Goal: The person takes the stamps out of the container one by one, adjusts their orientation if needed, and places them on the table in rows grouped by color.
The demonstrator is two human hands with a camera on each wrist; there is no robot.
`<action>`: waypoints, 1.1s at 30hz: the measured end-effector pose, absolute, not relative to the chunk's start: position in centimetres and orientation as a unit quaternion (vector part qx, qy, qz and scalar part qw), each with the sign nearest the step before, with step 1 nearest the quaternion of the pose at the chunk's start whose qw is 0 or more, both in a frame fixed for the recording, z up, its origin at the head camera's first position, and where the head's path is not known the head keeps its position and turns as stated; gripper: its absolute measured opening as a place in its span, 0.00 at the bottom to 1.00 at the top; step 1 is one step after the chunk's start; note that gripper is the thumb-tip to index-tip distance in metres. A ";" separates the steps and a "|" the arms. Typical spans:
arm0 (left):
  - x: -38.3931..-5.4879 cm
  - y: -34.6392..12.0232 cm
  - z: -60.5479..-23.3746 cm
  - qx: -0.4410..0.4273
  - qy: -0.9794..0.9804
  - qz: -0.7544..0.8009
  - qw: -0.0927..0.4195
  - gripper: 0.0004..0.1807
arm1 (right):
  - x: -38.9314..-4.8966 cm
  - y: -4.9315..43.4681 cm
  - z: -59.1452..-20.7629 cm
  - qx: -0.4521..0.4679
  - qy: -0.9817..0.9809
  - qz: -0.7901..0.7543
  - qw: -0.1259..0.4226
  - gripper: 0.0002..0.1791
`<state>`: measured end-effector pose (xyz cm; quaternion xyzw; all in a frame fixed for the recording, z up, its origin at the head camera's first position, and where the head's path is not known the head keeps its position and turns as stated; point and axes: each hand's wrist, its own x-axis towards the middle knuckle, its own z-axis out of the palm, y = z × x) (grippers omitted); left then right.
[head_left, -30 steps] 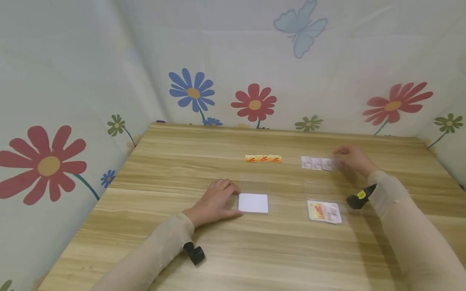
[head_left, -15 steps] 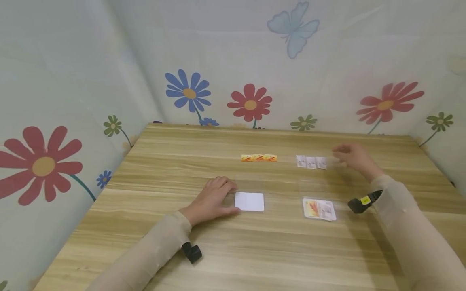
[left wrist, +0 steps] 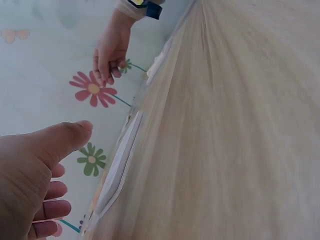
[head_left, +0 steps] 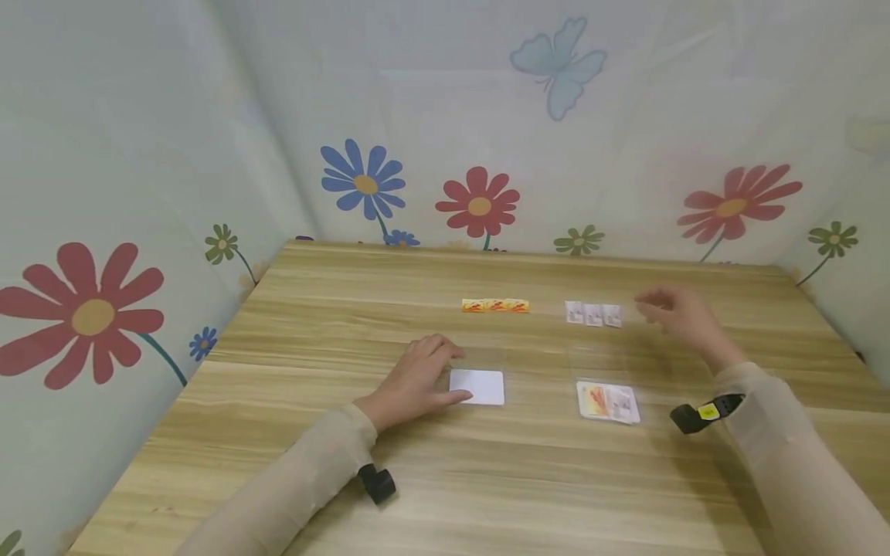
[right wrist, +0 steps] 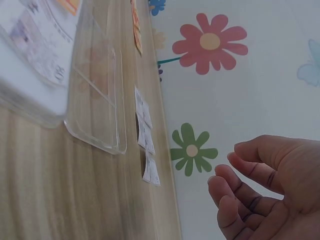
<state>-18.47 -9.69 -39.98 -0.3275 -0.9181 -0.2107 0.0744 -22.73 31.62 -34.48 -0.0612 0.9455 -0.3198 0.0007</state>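
Note:
My left hand (head_left: pixel 412 384) hovers beside a transparent plastic case on the left, its thumb over the edge of the white card (head_left: pixel 480 388) in it. The left wrist view shows that case (left wrist: pixel 120 167) side-on, beyond the thumb. Loosely bent, with nothing between the fingers, my right hand (head_left: pixel 684 320) hangs just right of three small pale printed slips (head_left: pixel 593 314) in a row. A second transparent case (right wrist: pixel 97 95) lies with its lid folded back. On its white card sit an orange-yellow slip (head_left: pixel 596 399) and a pale printed slip (head_left: pixel 621 403).
Left of the pale slips, three orange-yellow slips (head_left: pixel 495 306) overlap in a row near the back of the wooden table (head_left: pixel 417 494). A flowered cloth backdrop (head_left: pixel 389 100) stands behind the table's far edge. Each wrist wears a black camera (head_left: pixel 378 485).
My left hand has shifted slightly so its thumb now reaches over the white card. My right hand has drawn slightly away from the pale slips. The slips and cases stay put; the head view shifted slightly.

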 end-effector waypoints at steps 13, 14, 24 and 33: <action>-17.9 -7.6 -40.1 -0.339 -0.907 -0.238 0.079 0.30 | -19.7 30.3 -34.8 -0.081 0.945 -0.315 -0.028 0.17; -17.8 -7.5 -40.1 -0.341 -0.906 -0.240 0.079 0.30 | -19.5 30.1 -34.8 -0.079 0.946 -0.313 -0.026 0.18; -17.4 -6.0 -40.3 -0.358 -0.902 -0.226 0.089 0.29 | -17.7 29.3 -35.5 -0.129 0.937 -0.320 -0.061 0.14; -17.3 -4.3 -40.3 -0.391 -0.890 -0.214 0.093 0.28 | -16.5 28.6 -35.9 -0.137 0.935 -0.323 -0.054 0.15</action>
